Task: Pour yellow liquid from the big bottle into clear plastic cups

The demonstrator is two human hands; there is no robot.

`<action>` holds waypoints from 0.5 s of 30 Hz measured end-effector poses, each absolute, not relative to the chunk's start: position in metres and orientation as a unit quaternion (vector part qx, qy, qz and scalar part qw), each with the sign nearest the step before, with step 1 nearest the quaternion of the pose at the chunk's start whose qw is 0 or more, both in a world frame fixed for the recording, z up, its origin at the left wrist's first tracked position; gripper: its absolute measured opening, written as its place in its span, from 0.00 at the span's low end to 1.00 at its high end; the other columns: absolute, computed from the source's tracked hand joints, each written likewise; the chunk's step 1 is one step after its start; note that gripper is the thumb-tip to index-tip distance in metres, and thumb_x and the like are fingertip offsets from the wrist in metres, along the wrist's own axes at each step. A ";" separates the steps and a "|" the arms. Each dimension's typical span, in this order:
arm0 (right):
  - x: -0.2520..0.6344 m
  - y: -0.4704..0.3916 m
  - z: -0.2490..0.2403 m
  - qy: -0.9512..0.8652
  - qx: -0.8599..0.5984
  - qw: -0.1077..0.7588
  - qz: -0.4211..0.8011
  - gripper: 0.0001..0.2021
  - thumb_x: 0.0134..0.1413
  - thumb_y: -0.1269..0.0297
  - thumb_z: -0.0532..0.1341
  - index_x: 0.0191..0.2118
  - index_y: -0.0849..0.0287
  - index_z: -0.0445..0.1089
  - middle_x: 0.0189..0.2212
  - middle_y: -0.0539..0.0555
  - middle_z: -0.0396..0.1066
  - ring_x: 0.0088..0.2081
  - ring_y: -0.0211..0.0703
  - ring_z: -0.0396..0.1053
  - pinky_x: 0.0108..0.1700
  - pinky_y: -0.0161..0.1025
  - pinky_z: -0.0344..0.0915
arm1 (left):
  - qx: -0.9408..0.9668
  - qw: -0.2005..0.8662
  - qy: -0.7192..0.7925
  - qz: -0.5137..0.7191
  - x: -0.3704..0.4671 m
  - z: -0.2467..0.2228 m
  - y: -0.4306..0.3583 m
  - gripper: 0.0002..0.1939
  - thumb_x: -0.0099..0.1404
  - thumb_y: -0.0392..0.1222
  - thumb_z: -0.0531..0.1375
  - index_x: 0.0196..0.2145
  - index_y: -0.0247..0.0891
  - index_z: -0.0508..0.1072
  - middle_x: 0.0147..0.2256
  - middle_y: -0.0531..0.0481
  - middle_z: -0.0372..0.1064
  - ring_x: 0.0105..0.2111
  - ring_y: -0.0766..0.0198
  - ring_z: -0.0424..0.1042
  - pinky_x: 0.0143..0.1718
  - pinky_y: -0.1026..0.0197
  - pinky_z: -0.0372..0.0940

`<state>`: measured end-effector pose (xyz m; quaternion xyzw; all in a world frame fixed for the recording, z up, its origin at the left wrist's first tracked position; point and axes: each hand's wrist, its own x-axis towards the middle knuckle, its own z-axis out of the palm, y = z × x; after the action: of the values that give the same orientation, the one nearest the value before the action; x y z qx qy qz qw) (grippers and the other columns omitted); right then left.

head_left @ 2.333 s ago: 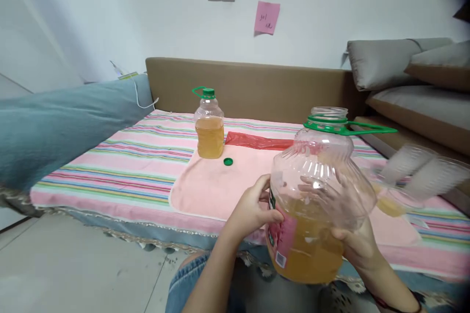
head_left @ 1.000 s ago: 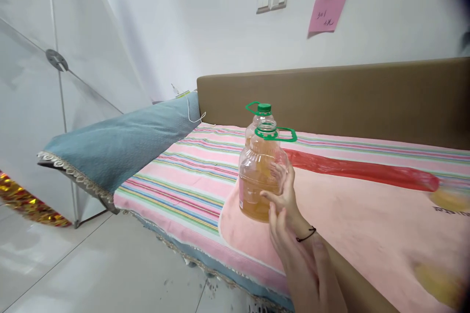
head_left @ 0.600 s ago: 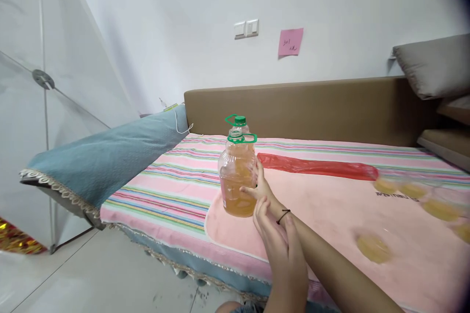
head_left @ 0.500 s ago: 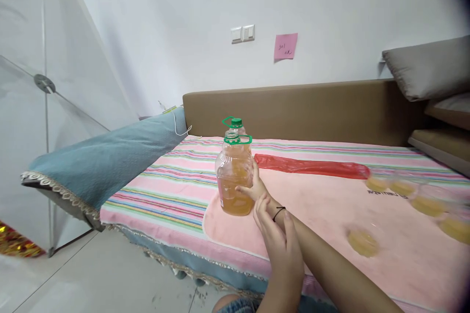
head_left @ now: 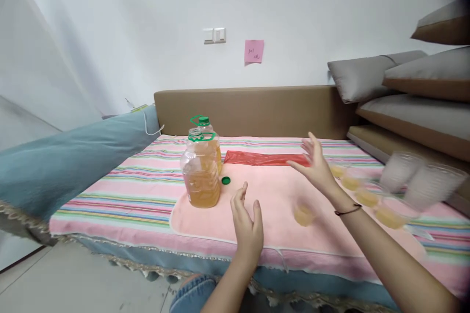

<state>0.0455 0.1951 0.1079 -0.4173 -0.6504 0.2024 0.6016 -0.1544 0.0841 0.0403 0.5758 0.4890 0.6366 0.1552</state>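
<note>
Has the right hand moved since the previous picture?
Yes: against the long red plastic bag, the right hand shifted right, away from the uncapped clear plastic bottle.

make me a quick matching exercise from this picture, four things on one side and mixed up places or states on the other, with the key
Column 1
1. front jug
2. loose cap
3. sticky note
4. right hand

Column 2
A. stuck on the wall
B. open, with a dark band at the wrist
C. standing uncapped, partly filled
D. green, lying on the pink cloth

Right pairs: 1-C, 2-D, 3-A, 4-B
</note>
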 end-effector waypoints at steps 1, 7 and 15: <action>0.068 0.188 0.100 -0.627 -0.437 0.614 0.195 0.48 0.43 0.55 0.70 0.66 0.47 0.43 0.66 0.63 0.51 0.65 0.56 0.53 0.63 0.59 0.53 | 0.583 0.155 0.490 0.629 -0.151 0.038 0.085 0.20 0.70 0.41 0.50 0.58 0.42 0.56 0.57 0.40 0.58 0.59 0.56 0.57 0.60 0.46 0.55; 0.140 0.148 0.026 -0.551 -0.520 0.619 0.205 0.35 0.47 0.49 0.65 0.59 0.52 0.56 0.59 0.65 0.62 0.57 0.55 0.66 0.57 0.58 0.62 | 0.623 0.203 0.535 0.534 -0.120 0.018 0.091 0.21 0.65 0.41 0.54 0.55 0.37 0.60 0.54 0.39 0.60 0.59 0.51 0.55 0.59 0.43 0.55; 0.132 0.127 -0.001 -0.607 -0.547 0.492 0.300 0.11 0.46 0.60 0.63 0.36 0.57 0.75 0.36 0.57 0.79 0.37 0.48 0.76 0.44 0.47 0.71 | 0.651 0.296 0.526 0.460 -0.073 -0.003 0.109 0.31 0.48 0.38 0.65 0.51 0.39 0.65 0.54 0.41 0.64 0.57 0.46 0.58 0.60 0.41 0.53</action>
<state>0.1323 0.1270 -0.0007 -0.5470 -0.6071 0.2996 0.4924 -0.0735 0.1093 -0.0025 0.6513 0.5262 0.4597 0.2960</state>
